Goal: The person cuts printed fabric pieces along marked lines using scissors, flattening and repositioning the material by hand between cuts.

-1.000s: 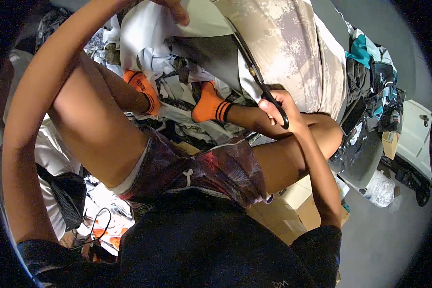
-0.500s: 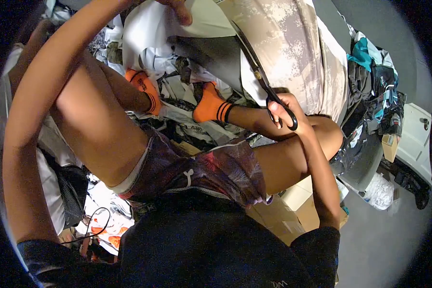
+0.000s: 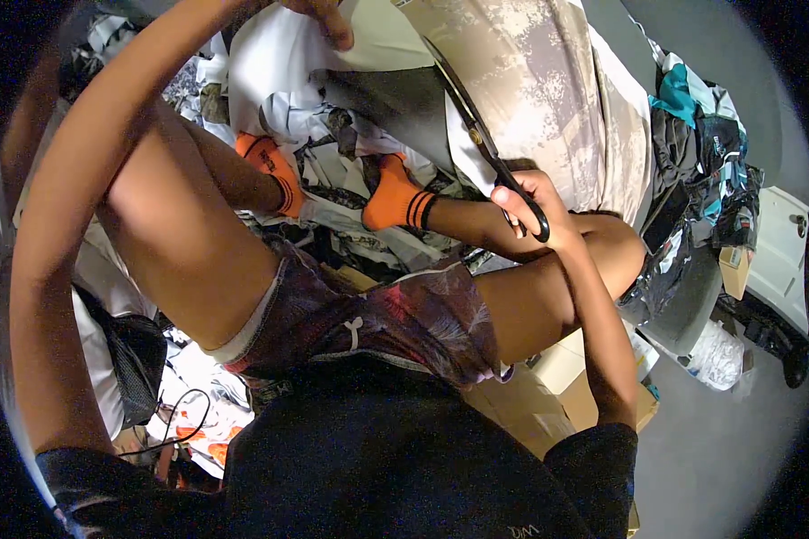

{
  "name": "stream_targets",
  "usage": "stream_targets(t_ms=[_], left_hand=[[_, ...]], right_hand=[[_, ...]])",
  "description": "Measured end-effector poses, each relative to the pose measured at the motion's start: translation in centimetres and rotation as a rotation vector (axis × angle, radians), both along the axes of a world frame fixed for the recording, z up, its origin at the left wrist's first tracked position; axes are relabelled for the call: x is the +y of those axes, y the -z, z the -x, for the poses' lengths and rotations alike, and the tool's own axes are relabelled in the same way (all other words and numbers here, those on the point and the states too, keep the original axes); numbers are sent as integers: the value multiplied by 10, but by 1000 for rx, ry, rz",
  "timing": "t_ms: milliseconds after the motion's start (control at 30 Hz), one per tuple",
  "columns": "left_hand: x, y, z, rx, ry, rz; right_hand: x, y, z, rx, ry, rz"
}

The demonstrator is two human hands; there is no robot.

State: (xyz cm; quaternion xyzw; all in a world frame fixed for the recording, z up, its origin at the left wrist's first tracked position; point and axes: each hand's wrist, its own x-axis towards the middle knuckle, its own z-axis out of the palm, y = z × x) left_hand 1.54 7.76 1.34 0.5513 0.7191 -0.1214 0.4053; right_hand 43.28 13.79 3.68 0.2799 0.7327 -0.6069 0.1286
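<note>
From my remote seat, through the head camera, I have the right hand (image 3: 532,202) wrapped around the handles of long black-handled scissors (image 3: 478,139), thumb on the near loop. The scissors slant up and to the left, blades lying along the left edge of the camouflage-print cloth (image 3: 530,81) in beige and brown, which spreads across the upper middle in front of the right leg. I cannot tell how far apart the blades stand. The left hand (image 3: 331,20) is at the top edge, partly cut off, its thumb pointing down over the pale cloth (image 3: 382,36); I cannot make out whether its fingers are gripping that cloth. Below, feet in orange socks (image 3: 392,199) rest among fabric scraps (image 3: 333,166). A cardboard box (image 3: 580,395) lies beyond the right thigh, and teal cloth (image 3: 679,94) tops a pile farther right.
</note>
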Motion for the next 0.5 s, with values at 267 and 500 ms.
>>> stream_targets(t_ms=[267,500], left_hand=[[-7,-4,1,-154,-39,-88],[-11,-4,6,-151,-39,-110]], right_hand=[[-6,-2,4,28,7,-66],[-11,-2,10,113,-27,-119]])
